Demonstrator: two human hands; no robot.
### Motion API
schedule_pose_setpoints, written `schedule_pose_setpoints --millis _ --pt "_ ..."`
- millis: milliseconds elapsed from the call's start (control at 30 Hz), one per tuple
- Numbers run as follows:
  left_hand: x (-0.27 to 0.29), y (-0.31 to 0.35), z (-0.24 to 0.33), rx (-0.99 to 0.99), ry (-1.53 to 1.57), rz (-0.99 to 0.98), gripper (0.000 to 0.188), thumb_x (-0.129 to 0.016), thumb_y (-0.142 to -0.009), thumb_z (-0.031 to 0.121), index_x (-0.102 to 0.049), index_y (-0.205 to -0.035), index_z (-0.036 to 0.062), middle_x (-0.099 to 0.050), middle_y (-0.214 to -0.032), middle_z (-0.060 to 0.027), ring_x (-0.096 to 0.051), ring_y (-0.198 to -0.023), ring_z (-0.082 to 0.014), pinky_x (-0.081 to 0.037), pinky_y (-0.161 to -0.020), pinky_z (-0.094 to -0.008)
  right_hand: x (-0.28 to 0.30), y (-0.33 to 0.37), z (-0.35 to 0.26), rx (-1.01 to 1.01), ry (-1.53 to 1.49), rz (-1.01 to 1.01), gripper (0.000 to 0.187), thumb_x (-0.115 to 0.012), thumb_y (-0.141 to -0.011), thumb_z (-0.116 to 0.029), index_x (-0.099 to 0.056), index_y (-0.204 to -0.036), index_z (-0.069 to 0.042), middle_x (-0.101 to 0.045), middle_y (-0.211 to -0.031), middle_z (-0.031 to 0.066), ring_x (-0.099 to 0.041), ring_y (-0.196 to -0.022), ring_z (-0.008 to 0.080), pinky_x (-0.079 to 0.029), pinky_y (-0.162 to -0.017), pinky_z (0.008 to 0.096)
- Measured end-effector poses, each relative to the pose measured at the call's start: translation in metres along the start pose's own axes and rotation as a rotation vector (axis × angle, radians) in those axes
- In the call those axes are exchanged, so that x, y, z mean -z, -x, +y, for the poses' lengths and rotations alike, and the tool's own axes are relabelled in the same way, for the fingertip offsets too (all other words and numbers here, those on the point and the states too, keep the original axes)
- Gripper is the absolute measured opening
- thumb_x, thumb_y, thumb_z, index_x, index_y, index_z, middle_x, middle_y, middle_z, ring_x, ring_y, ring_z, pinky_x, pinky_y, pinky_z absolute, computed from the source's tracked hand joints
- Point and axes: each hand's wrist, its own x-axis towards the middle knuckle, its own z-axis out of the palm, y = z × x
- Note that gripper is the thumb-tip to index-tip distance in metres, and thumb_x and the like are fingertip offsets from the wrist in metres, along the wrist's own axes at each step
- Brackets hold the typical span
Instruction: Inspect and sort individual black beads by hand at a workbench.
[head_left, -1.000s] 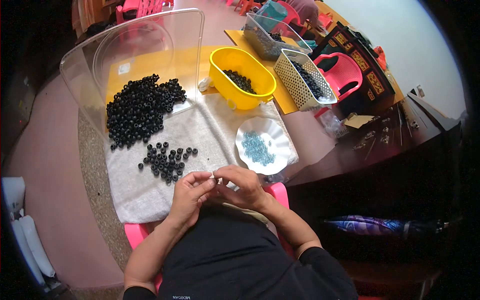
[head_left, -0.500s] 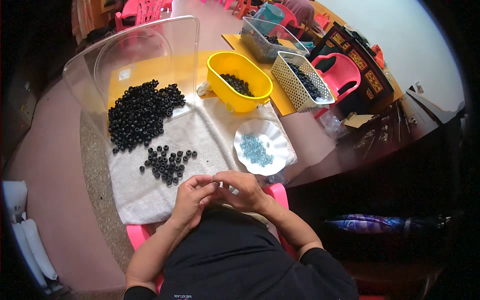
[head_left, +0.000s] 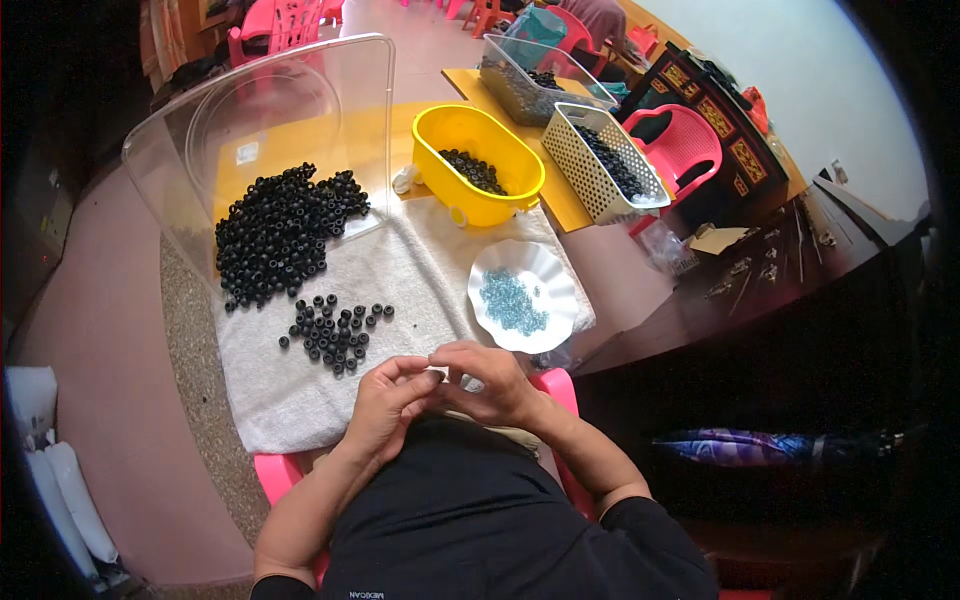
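Note:
My left hand (head_left: 390, 398) is closed, its thumb and fingers pinching a small black ring-shaped piece (head_left: 437, 375), mostly covered by the fingertips. Against it, my right hand (head_left: 487, 382) has curled fingers that meet the left fingertips; anything in its pinch is too small to make out. Both hands are just above my lap at the near edge of a white towel (head_left: 390, 300). Beyond the left hand lies a loose group of similar black pieces (head_left: 340, 332). A white scalloped plate (head_left: 560, 290) past the right hand holds small clear bluish pieces (head_left: 513, 302).
A big heap of black pieces (head_left: 275, 235) spills from a clear tilted bin (head_left: 290, 100). Farther off stand a yellow tub (head_left: 480, 205), a white perforated basket (head_left: 600, 190) and a clear box (head_left: 510, 90), all with black pieces. A folded umbrella (head_left: 740, 446) lies at right.
My fingertips have shifted slightly around the black piece, and it now shows at the left thumb tip. Both hands stay together in almost the same place.

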Motion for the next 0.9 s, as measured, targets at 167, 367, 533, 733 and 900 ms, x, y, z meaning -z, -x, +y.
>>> schedule_pose_setpoints --millis 167,367,533,733,900 --pt "-0.001 0.001 0.002 0.019 -0.003 -0.006 0.02 -0.068 -0.087 0.004 -0.06 -0.105 0.0007 -0.068 -0.095 -0.01 -0.067 -0.081 -0.0162 -0.057 -0.074 -0.0287 0.0 0.0 0.001 0.082 0.069 0.053 0.038 -0.074 -0.072 0.005 -0.061 -0.108 -0.002 -0.067 -0.093 0.0114 -0.065 -0.068 0.0206 -0.052 -0.06 0.0303" --pt "0.003 0.0 0.002 0.03 -0.005 -0.015 0.02 -0.067 -0.088 0.004 -0.06 -0.106 0.0008 -0.068 -0.093 -0.009 -0.067 -0.081 -0.017 -0.058 -0.074 -0.0299 0.002 0.001 0.001 0.013 0.051 -0.024 0.038 -0.074 -0.072 0.005 -0.062 -0.108 -0.001 -0.067 -0.093 0.0133 -0.065 -0.07 0.0231 -0.052 -0.061 0.032" --pt "0.001 0.001 0.003 0.048 0.04 0.003 0.02 -0.067 -0.088 0.004 -0.059 -0.106 0.0016 -0.068 -0.095 -0.0089 -0.067 -0.085 -0.017 -0.057 -0.076 -0.0299 -0.009 0.001 0.003 0.167 0.171 0.133 0.038 -0.076 -0.072 0.003 -0.062 -0.107 -0.001 -0.067 -0.09 0.0132 -0.065 -0.07 0.025 -0.052 -0.061 0.0332" --pt "0.002 0.0 0.005 0.055 0.053 0.03 0.02 -0.067 -0.088 0.004 -0.059 -0.106 0.0021 -0.068 -0.097 -0.01 -0.068 -0.085 -0.018 -0.056 -0.076 -0.0296 -0.005 0.0 -0.002 0.013 0.101 0.074 0.037 -0.078 -0.07 0.003 -0.064 -0.104 -0.001 -0.067 -0.085 0.0117 -0.066 -0.07 0.0249 -0.051 -0.06 0.0333" --pt "-0.002 0.001 0.005 0.029 0.056 0.049 0.021 -0.068 -0.087 0.004 -0.058 -0.106 0.0016 -0.068 -0.097 -0.0105 -0.067 -0.083 -0.018 -0.056 -0.075 -0.0287 -0.009 0.001 0.002 0.051 0.126 0.149 0.036 -0.078 -0.07 0.003 -0.064 -0.103 -0.002 -0.067 -0.084 0.0106 -0.065 -0.07 0.0237 -0.051 -0.06 0.0322"
